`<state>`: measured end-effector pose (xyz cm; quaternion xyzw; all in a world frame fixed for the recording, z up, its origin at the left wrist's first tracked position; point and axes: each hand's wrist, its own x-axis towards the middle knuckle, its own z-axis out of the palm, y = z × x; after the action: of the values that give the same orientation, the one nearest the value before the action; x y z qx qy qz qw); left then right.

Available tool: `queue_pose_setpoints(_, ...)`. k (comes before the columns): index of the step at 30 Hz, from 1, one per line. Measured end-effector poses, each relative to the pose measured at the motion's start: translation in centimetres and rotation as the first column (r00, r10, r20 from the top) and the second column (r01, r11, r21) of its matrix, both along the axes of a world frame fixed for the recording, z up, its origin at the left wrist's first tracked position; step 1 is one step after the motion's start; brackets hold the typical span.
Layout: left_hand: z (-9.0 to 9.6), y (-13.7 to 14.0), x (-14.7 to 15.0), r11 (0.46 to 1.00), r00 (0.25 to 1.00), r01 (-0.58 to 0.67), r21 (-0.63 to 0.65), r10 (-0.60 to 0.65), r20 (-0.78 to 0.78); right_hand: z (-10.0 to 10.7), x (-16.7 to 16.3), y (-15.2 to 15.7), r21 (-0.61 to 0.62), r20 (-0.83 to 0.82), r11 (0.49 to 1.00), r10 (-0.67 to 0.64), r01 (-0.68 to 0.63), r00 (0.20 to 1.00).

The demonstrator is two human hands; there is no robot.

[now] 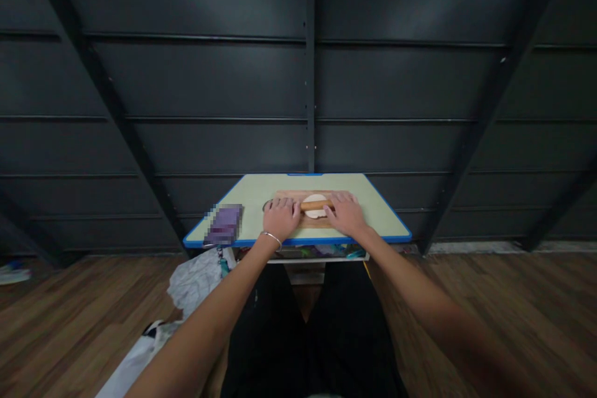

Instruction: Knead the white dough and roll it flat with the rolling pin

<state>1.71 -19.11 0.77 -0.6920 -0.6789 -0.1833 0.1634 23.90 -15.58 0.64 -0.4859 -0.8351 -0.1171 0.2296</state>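
A wooden rolling pin lies crosswise over a round, flat piece of pale dough. Under the dough is a wooden board. My left hand covers the pin's left end, fingers pointing away from me and curved over it. On the other end rests my right hand, its fingers over the pin and its thumb beside the dough. Both ends of the pin are hidden beneath my hands. A thin bracelet circles my left wrist.
The pale table has a blue edge and an open shelf of cluttered things below. A blurred purple item sits at its left. A crumpled whitish cloth or bag hangs at the left front. A dark panelled wall stands behind.
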Motion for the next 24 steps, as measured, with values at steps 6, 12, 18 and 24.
queue_pose_setpoints(6,0.2,-1.3,0.1,0.999,0.998,0.051,0.014,-0.051,-0.028,1.3,0.3,-1.5,-0.102,0.045,0.994,-0.038,0.042,0.998)
queue_pose_setpoints(12,0.2,-1.6,0.0,0.997,0.997,0.072,0.038,-0.071,-0.028,3.5,-0.6,-0.5,-0.235,0.169,0.967,-0.057,0.096,0.984)
queue_pose_setpoints(18,0.3,-1.7,-0.4,0.997,0.997,0.072,-0.034,-0.072,-0.019,5.1,-3.5,3.1,-0.271,0.200,0.956,-0.058,0.112,0.978)
queue_pose_setpoints(24,-1.1,-0.5,-0.8,0.997,0.997,0.076,0.033,-0.076,-0.007,5.1,-4.1,7.7,-0.497,0.165,0.848,-0.115,0.184,0.980)
